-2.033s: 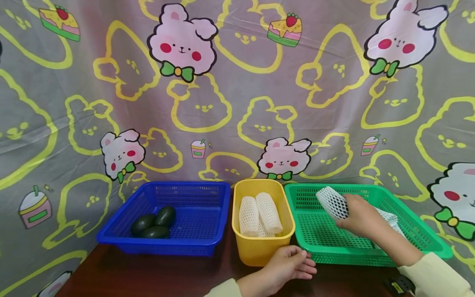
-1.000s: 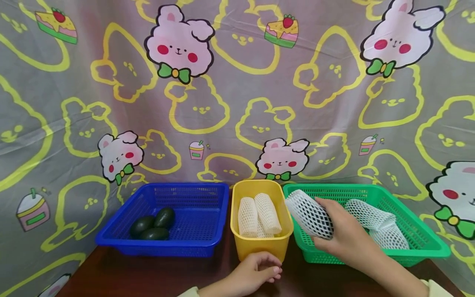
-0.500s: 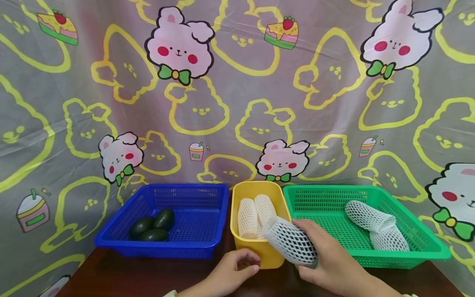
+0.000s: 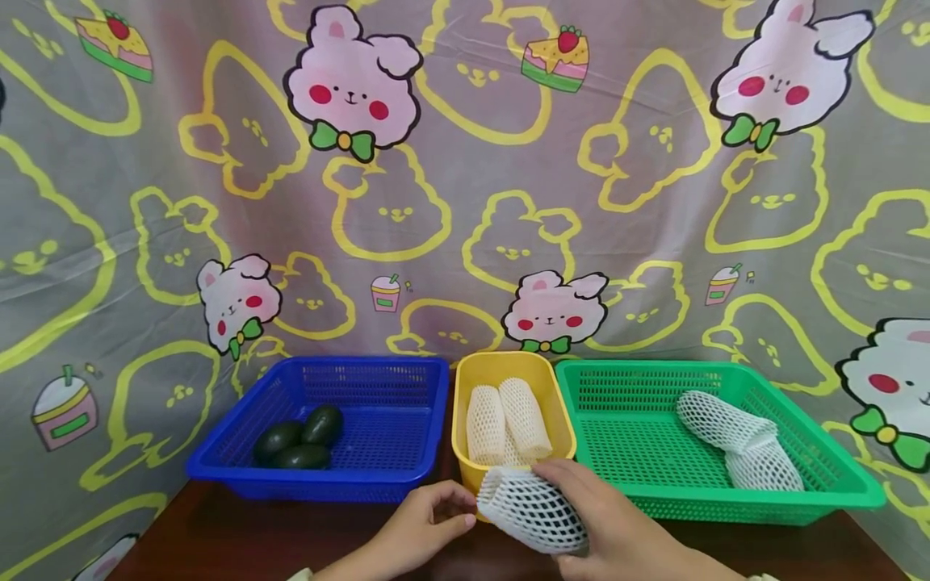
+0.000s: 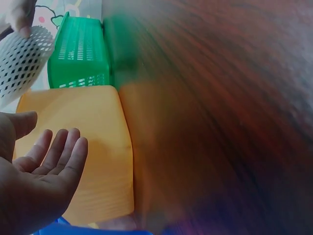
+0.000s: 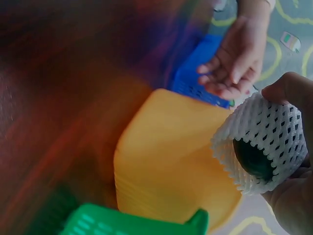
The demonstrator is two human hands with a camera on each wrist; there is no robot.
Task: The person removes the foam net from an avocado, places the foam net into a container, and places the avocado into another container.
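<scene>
My right hand point(image 4: 617, 528) grips a dark green avocado point(image 6: 254, 160) dressed in a white foam net sleeve point(image 4: 534, 512), in front of the yellow bin point(image 4: 465, 442). The right wrist view looks into the sleeve's near end, where the bare fruit shows. My left hand point(image 4: 417, 524) stays just left of the sleeve, holding nothing; its fingers are loosely bent with the palm turned up in the left wrist view. Inside the yellow bin lie several foam net sleeves point(image 4: 485, 424). Three bare avocados point(image 4: 301, 456) lie in the blue basket point(image 4: 388, 472).
At right stands a green basket point(image 4: 632, 420) with two white netted pieces point(image 4: 726, 421) at its right side. All three containers stand side by side on a dark wooden table point(image 4: 218, 532). Behind them hangs a rabbit-patterned curtain point(image 4: 465, 177).
My right hand has brought the netted avocado from over the green basket left and down to the front of the yellow bin. My left hand has shifted left.
</scene>
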